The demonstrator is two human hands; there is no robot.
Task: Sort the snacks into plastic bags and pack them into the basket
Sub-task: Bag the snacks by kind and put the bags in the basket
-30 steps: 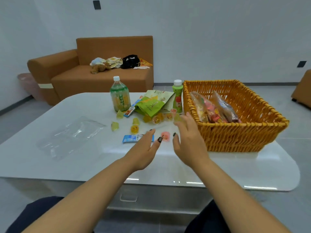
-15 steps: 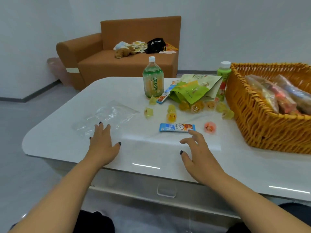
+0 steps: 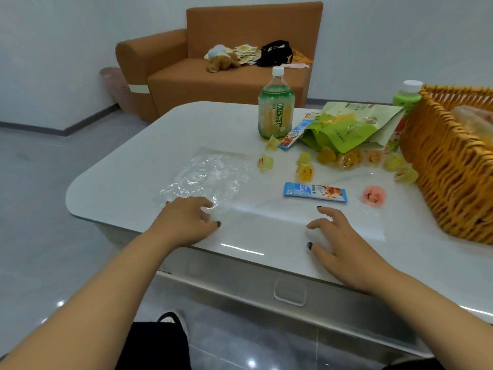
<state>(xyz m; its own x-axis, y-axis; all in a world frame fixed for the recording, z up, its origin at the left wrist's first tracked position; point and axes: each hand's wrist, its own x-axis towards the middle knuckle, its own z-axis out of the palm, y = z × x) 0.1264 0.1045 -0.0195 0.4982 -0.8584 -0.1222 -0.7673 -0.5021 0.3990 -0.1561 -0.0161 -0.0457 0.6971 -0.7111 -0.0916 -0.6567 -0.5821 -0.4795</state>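
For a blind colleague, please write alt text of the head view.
A person's left hand touches the near edge of a clear plastic bag on a white table; the right hand hovers open beside loose snacks and a wicker basket.
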